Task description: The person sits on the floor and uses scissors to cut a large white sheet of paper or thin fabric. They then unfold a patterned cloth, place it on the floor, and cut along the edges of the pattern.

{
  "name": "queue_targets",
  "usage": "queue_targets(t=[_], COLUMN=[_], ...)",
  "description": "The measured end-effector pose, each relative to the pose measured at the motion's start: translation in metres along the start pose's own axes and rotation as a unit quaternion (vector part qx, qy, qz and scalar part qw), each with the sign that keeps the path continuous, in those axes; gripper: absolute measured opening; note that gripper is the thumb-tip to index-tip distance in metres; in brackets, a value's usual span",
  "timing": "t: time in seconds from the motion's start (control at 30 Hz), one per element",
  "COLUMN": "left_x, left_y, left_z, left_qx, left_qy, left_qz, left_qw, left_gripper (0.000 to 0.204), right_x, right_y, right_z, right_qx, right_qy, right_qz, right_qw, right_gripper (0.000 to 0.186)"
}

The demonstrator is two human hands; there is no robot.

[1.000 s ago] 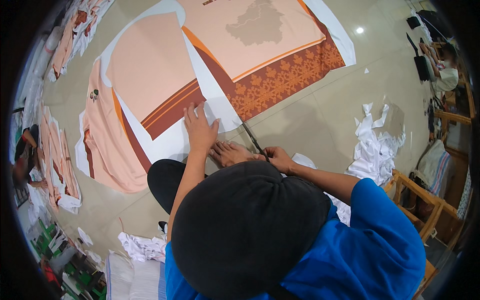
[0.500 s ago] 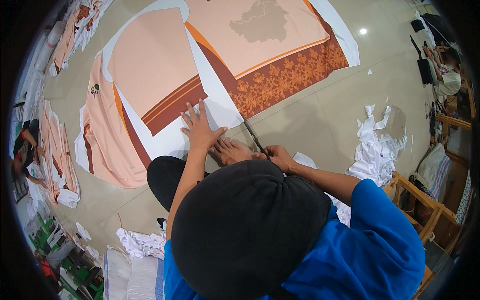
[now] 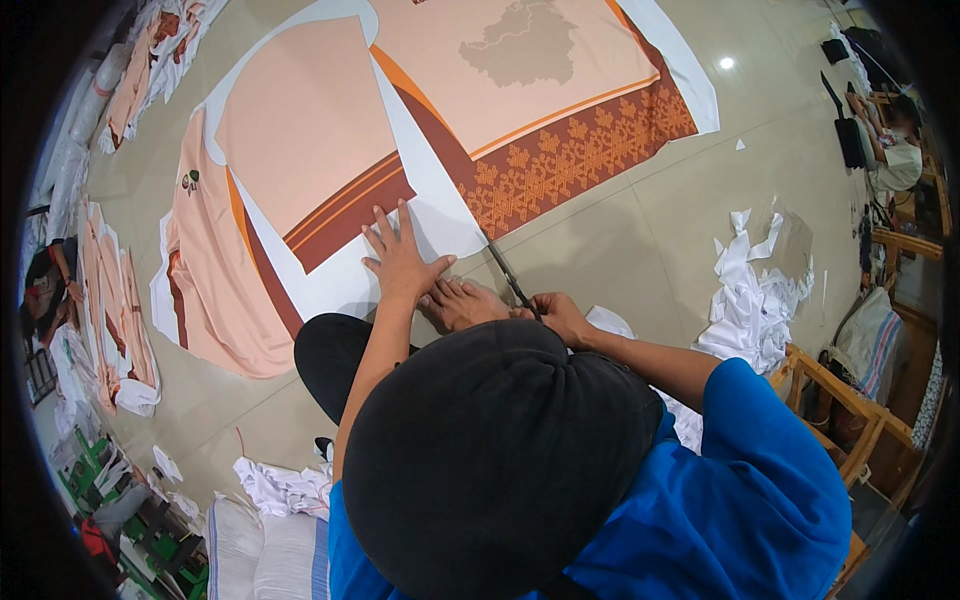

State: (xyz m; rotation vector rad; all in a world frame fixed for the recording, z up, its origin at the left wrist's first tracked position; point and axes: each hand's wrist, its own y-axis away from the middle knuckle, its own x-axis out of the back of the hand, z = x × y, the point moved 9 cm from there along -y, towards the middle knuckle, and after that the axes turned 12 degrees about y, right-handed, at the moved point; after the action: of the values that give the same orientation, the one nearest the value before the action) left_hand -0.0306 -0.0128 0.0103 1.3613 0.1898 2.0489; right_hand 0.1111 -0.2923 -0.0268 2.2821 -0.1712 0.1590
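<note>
A large sheet of printed fabric (image 3: 310,130), peach with brown and orange bands and white margins, lies spread on the floor. My left hand (image 3: 400,265) rests flat on its white lower margin, fingers spread, just below the brown band. Closed around the handles of dark scissors (image 3: 512,275) is my right hand (image 3: 562,317). The blade tips meet the fabric edge at the corner between the white margin and the patterned brown border (image 3: 570,150). My bare foot (image 3: 465,303) sits between my two hands. The handle loops are mostly hidden by my fingers.
White fabric scraps (image 3: 750,300) are heaped on the right, near a wooden frame (image 3: 850,410). More peach pieces (image 3: 115,310) lie at the left, where another person (image 3: 50,290) bends. White sacks (image 3: 260,555) stand lower left. Someone else (image 3: 895,160) sits at the far right.
My hands, the scissors and the fabric show hardly any movement. At the left edge, the other person has shifted posture, with the arms drawn up from the pieces there.
</note>
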Motion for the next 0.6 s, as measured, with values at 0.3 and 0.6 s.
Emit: queue_targets(t=[0.3, 0.6], left_x=[0.001, 0.002], left_y=[0.001, 0.000], left_z=[0.004, -0.001], left_qx=[0.001, 0.006], left_qy=[0.008, -0.003], left_qz=[-0.004, -0.003], left_qw=[1.000, 1.000], left_gripper=[0.145, 0.148], right_x=[0.004, 0.004], right_y=[-0.008, -0.004], right_z=[0.013, -0.017], right_qx=[0.005, -0.023], right_qy=[0.054, -0.022], right_qz=[0.000, -0.010], right_qw=[0.999, 0.999], right_gripper=[0.050, 0.047])
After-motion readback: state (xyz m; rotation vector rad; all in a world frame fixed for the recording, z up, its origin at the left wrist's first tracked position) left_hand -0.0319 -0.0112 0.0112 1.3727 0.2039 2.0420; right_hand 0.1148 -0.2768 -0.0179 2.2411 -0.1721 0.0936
